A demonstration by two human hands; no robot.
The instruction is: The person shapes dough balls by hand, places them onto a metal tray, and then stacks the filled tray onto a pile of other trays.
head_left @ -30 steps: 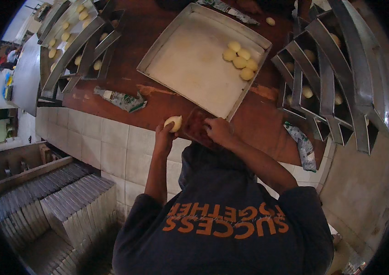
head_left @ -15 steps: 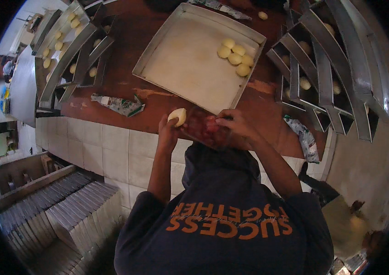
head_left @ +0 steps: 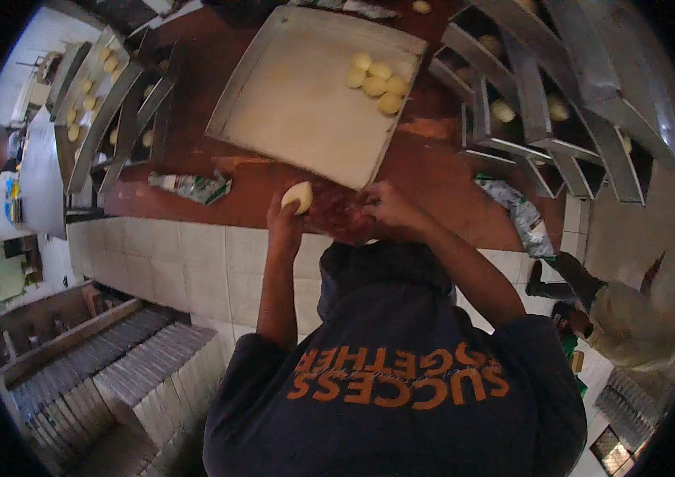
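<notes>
My left hand [head_left: 284, 222] is closed on a pale yellow dough ball [head_left: 298, 197], held up beside a clear container or bag of dark red pieces [head_left: 339, 213]. What supports the red pieces is hard to make out. On their other side is my right hand [head_left: 391, 207], its fingertips pinched together at the edge of the red pieces. Anything between those fingers is too small to name. Just beyond both hands lies a large square metal tray [head_left: 290, 111] with several dough balls [head_left: 376, 70] grouped near its far right corner.
Stacked metal trays [head_left: 504, 103] with dough balls stand at the right, and more trays [head_left: 107, 127] at the left. Crumpled plastic packets lie near the table's front edge, one left [head_left: 192, 188], one right [head_left: 516, 216]. Another person [head_left: 636, 322] is at the right.
My view has shifted, so the tray and table sit further left in the picture. The other person at the right shows more. Both hands keep nearly the same pose, the dough ball still in the left.
</notes>
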